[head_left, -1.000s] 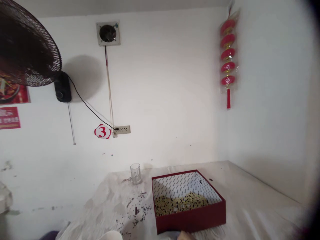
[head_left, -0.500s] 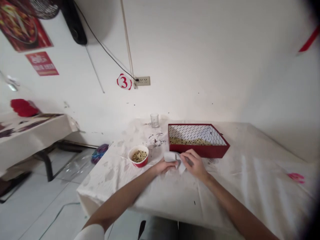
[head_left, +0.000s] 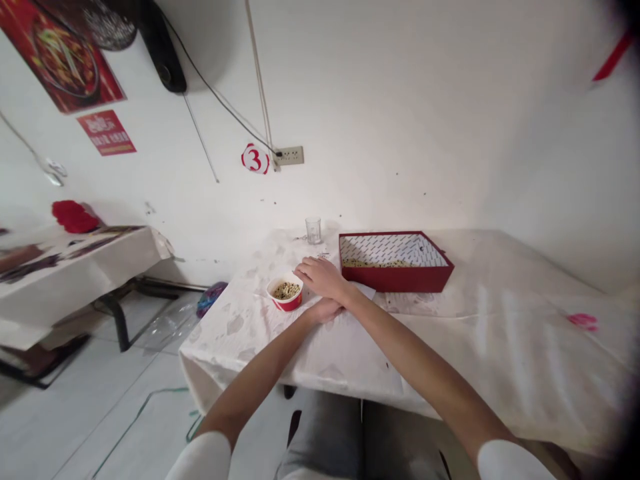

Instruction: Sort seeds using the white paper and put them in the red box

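My right hand (head_left: 321,275) crosses over the left wrist area, its fingers stretched out to the left above the rim of a red and white paper bowl (head_left: 287,303). Light and dark grains or seeds (head_left: 287,291) lie in the bowl. Below it, my left hand (head_left: 326,310) is closed and partly covered by the right wrist. A piece of white paper (head_left: 367,291) sticks out to the right beside the left hand. Behind the hands stands an open red box (head_left: 407,280) with a patterned white lining and more grains inside.
A clear glass (head_left: 313,231) stands near the wall. The white tablecloth (head_left: 225,347) covers the table. Wall fittings include a socket (head_left: 293,155) and a dark fan (head_left: 165,60). Another table (head_left: 110,260) stands at left, with a person's arm (head_left: 23,257) at its edge.
My right hand has left the white paper and moved left, across the left hand, to the bowl. The view has shifted a little, showing more of my legs.
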Demonstrator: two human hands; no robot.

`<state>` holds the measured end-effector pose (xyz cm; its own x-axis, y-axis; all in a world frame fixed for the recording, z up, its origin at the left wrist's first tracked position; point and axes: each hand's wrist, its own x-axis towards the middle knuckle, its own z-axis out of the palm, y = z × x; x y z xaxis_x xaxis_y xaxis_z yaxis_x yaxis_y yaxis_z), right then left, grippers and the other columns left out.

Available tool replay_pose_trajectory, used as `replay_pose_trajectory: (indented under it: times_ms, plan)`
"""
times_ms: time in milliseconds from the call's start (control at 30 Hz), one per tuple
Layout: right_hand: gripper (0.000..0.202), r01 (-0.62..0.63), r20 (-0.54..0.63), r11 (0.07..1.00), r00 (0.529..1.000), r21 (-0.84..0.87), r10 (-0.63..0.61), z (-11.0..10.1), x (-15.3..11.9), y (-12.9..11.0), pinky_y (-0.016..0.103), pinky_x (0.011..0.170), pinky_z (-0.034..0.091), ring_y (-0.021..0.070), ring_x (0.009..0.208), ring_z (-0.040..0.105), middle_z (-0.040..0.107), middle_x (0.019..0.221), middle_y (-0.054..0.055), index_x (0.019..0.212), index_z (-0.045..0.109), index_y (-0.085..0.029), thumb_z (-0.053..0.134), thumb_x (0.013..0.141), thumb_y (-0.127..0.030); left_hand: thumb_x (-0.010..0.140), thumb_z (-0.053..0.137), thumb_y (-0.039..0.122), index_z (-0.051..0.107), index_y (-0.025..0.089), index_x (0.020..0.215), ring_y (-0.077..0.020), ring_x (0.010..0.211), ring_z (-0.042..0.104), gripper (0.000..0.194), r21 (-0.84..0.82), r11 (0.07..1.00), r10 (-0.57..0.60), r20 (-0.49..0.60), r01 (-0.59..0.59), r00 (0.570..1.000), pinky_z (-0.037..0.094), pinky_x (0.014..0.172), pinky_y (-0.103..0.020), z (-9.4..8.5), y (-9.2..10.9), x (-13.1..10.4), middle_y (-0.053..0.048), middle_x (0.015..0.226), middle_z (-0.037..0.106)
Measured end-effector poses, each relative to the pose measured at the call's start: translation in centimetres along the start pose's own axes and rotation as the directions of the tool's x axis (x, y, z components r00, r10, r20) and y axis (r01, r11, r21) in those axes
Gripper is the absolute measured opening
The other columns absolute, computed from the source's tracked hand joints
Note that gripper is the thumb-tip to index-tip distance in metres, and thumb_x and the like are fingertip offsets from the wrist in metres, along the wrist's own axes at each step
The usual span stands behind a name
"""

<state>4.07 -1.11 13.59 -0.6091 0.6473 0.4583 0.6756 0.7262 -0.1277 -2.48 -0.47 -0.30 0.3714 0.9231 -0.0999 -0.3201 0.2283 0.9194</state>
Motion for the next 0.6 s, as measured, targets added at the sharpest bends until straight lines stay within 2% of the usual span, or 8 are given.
replay_pose_trajectory:
  times_ms: [33,100,167,233,300,400,500,600]
  plan:
    - [0.04,-0.073,-0.017,0.997,0.997,-0.006,0.073,-0.8,-0.1,1.1,0.031,0.101,0.039,0.0179,0.111,0.062,0.069,0.112,0.006,0.112,0.07,-0.021,0.036,0.113,-0.041,0.101,0.058,0.037,0.069,0.012,0.115,-0.0257,0.106,0.068,0.031,0.024,1.0,-0.011,0.047,0.01,0.999,0.058,0.091,-0.042,0.2,-0.1,0.2,-0.006,0.116,0.069]
    - [0.044,-0.31,-0.026,0.95,0.951,-0.027,0.309,-2.9,-0.5,4.2,0.03,0.101,0.04,0.0185,0.117,0.061,0.069,0.122,0.008,0.121,0.069,-0.023,0.033,0.112,-0.046,0.083,0.079,0.025,0.07,0.01,0.105,-0.0252,0.097,0.07,0.028,0.06,0.998,-0.036,0.123,0.029,0.992,0.057,0.089,-0.042,0.5,-0.2,0.7,-0.01,0.102,0.074]
    - [0.045,-0.568,0.0,0.82,0.822,-0.063,0.569,-4.9,-1.3,7.8,0.032,0.099,0.043,0.0221,0.12,0.062,0.067,0.129,0.012,0.126,0.067,-0.021,0.034,0.111,-0.047,0.07,0.089,0.03,0.071,0.011,0.103,-0.0272,0.097,0.071,0.042,0.048,0.999,-0.033,0.195,0.024,0.98,0.057,0.091,-0.043,0.6,-0.2,1.2,-0.013,0.1,0.076]
    - [0.042,-0.704,0.042,0.704,0.703,-0.091,0.71,-6.2,-2.4,11.4,0.036,0.095,0.048,0.0276,0.118,0.065,0.069,0.126,0.018,0.124,0.069,-0.014,0.045,0.108,-0.044,0.07,0.089,0.036,0.073,0.013,0.105,-0.0296,0.105,0.07,0.045,0.014,1.0,-0.013,0.239,0.01,0.971,0.056,0.094,-0.043,0.4,-0.2,1.5,-0.015,0.107,0.076]
    - [0.038,-0.771,0.122,0.626,0.614,-0.117,0.78,-6.5,-3.7,14.1,0.039,0.093,0.051,0.031,0.114,0.067,0.07,0.121,0.022,0.119,0.07,-0.008,0.062,0.101,-0.04,0.073,0.086,0.038,0.073,0.015,0.109,-0.03,0.11,0.07,0.045,0.009,1.0,-0.009,0.247,0.006,0.969,0.056,0.096,-0.043,0.1,0.0,1.6,-0.016,0.112,0.076]
    - [0.039,-0.809,0.255,0.566,0.52,-0.159,0.815,-5.6,-5.3,16.3,0.043,0.095,0.057,0.0277,0.112,0.067,0.067,0.126,0.017,0.125,0.066,-0.01,0.07,0.097,-0.037,0.079,0.081,0.039,0.073,0.016,0.113,-0.0297,0.111,0.07,0.042,0.025,1.0,-0.02,0.261,0.014,0.965,0.056,0.096,-0.042,-0.1,0.3,1.6,-0.015,0.112,0.077]
    - [0.039,-0.804,0.359,0.566,0.481,-0.182,0.8,-4.4,-5.8,17.0,0.046,0.095,0.059,0.0237,0.113,0.066,0.063,0.133,0.01,0.133,0.06,-0.017,0.064,0.101,-0.039,0.08,0.079,0.043,0.074,0.017,0.114,-0.0309,0.11,0.07,0.043,0.035,0.999,-0.023,0.273,0.013,0.962,0.057,0.093,-0.042,-0.1,0.3,1.6,-0.014,0.109,0.078]
    - [0.032,-0.801,0.422,0.567,0.455,-0.189,0.784,-3.7,-5.7,17.5,0.042,0.09,0.06,0.0236,0.105,0.07,0.069,0.121,0.011,0.121,0.068,-0.017,0.072,0.096,-0.037,0.077,0.081,0.044,0.075,0.018,0.11,-0.0319,0.11,0.069,0.043,0.098,0.995,-0.032,0.23,0.01,0.973,0.056,0.092,-0.042,0.0,0.2,1.5,-0.013,0.108,0.078]
